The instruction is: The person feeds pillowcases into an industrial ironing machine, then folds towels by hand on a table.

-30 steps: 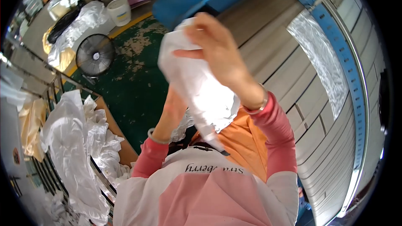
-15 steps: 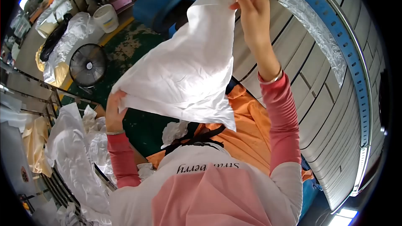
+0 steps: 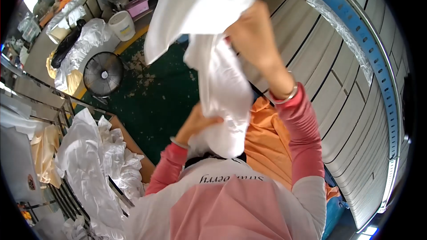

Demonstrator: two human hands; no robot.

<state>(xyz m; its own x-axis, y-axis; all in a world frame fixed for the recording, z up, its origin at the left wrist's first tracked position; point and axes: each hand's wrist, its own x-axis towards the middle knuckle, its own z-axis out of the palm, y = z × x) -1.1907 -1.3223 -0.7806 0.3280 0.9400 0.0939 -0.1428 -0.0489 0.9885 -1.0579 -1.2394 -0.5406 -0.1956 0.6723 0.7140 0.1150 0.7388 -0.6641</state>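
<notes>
A thin white cloth [image 3: 224,78] hangs in folds in front of my chest. Its upper part [image 3: 202,6] billows up past the top edge of the view. My right hand [image 3: 252,35], raised and smeared by motion, is closed on the cloth at mid-height, its fingertips partly covered by fabric. Lower down, my left hand [image 3: 198,122] holds the hanging part from its left side. The thumb lies across the fabric there, while the other fingers are mostly hidden.
Slatted grey machine bed [image 3: 307,62] with a blue perforated rail [image 3: 378,58] runs along the right. Orange cloth [image 3: 269,138] hangs beside me. At left are a rack with white fabric [image 3: 82,151], a cardboard box [image 3: 126,135], a black fan [image 3: 103,74] and a white bucket [image 3: 122,26].
My left hand has moved right and inward, from the cloth's outer corner to its hanging part. My right hand has come lower. The spread cloth has folded, its upper part swinging up.
</notes>
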